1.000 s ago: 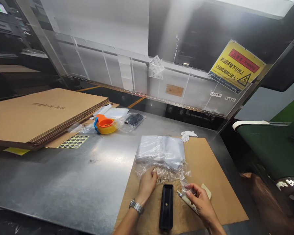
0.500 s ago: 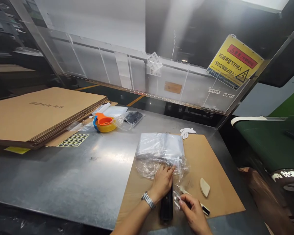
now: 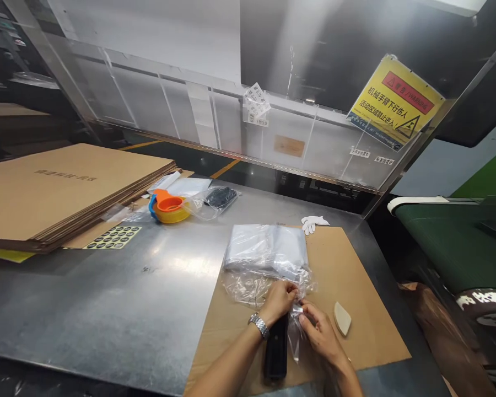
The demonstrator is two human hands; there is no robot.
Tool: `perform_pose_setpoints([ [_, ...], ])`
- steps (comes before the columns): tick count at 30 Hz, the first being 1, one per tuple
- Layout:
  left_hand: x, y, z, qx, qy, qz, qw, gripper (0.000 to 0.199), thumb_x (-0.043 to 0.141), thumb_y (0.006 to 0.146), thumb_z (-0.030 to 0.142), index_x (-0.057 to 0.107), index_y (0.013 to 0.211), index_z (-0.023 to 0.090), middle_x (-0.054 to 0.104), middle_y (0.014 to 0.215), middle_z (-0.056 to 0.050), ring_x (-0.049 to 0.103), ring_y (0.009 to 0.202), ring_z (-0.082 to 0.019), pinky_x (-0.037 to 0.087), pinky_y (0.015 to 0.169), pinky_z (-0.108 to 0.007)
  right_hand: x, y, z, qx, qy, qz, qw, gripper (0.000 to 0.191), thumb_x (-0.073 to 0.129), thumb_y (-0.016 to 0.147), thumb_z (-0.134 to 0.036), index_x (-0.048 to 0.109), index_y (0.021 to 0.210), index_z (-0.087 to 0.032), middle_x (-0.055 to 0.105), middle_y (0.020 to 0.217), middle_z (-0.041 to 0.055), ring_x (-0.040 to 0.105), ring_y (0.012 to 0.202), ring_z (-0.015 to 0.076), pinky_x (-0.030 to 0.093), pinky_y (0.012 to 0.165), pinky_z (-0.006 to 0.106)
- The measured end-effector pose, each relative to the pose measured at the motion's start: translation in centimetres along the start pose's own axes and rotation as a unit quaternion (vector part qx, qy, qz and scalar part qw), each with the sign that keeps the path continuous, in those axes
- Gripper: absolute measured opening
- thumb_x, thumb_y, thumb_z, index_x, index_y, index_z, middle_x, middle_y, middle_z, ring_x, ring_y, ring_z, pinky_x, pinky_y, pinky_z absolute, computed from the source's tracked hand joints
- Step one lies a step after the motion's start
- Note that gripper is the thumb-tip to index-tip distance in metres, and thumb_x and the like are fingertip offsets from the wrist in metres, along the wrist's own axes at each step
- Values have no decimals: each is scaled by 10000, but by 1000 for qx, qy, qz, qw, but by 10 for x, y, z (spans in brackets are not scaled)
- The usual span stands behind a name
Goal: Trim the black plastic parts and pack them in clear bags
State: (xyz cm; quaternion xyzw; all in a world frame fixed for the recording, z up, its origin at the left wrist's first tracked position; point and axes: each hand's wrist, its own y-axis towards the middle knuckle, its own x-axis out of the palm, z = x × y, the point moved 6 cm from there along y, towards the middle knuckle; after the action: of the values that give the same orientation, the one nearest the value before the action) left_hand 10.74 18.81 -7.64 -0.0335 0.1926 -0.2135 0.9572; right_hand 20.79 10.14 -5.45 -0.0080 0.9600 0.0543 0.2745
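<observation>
My left hand [image 3: 278,303], with a metal-band watch on its wrist, is closed in a pinch at the upper end of a small clear plastic bag [image 3: 295,339]. Close beside it, my right hand [image 3: 321,333] grips the same bag between thumb and fingers; the bag hangs down between the hands. Under my left hand lies a long black object [image 3: 276,353], its far end covered by the hand; I cannot make out its kind. Just beyond the hands rests a stack of clear plastic bags [image 3: 267,248] in a crinkled wrapper. A beige wedge-shaped piece [image 3: 342,320] lies right of my right hand.
A cardboard sheet [image 3: 347,264] covers part of the metal table [image 3: 161,309]. White glove [image 3: 314,223] at its far edge. Leftward are tape rolls [image 3: 169,209], a bagged dark item [image 3: 221,197], a sticker sheet [image 3: 113,237] and stacked cardboard [image 3: 78,187]. A green conveyor [image 3: 446,242] stands right.
My right hand has moved up and left to meet my left hand, bringing the clear bag along. My left fingers have lifted off the black object into a pinch. The light-coloured tool is now hidden.
</observation>
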Motion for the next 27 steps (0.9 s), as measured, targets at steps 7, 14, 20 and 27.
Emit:
perform_pose_setpoints([
  [7,-50,-16,-58,-142,-279,166,935,223,516,857,303,564,986,127,599,917,-42,587,742,-138,509,642,-309,-2,-1,-11,12,29,-10,999,213,457,862,-351,582,793,-192,598,1151,123,513,1117,226,378,940,340],
  [14,-63,-17,-48,-117,-541,264,790,183,517,843,125,536,1025,137,586,888,-17,582,709,-109,518,600,-251,4,-13,-23,24,53,-28,998,266,448,871,-387,608,813,-183,600,1148,123,522,1106,232,381,945,354],
  [20,-67,-39,-44,-152,-624,279,714,290,409,787,-84,515,947,133,545,736,24,576,645,-73,531,625,-199,7,-27,-21,40,70,-30,996,294,458,860,-418,617,787,-182,634,1081,120,545,1068,248,405,915,352],
  [27,-70,-75,-37,-218,-629,237,707,273,355,763,-85,478,952,69,612,847,-143,649,788,-175,555,713,-285,15,-29,-23,33,45,-36,998,283,429,878,-388,618,818,-187,595,1074,113,526,1062,220,378,917,314],
])
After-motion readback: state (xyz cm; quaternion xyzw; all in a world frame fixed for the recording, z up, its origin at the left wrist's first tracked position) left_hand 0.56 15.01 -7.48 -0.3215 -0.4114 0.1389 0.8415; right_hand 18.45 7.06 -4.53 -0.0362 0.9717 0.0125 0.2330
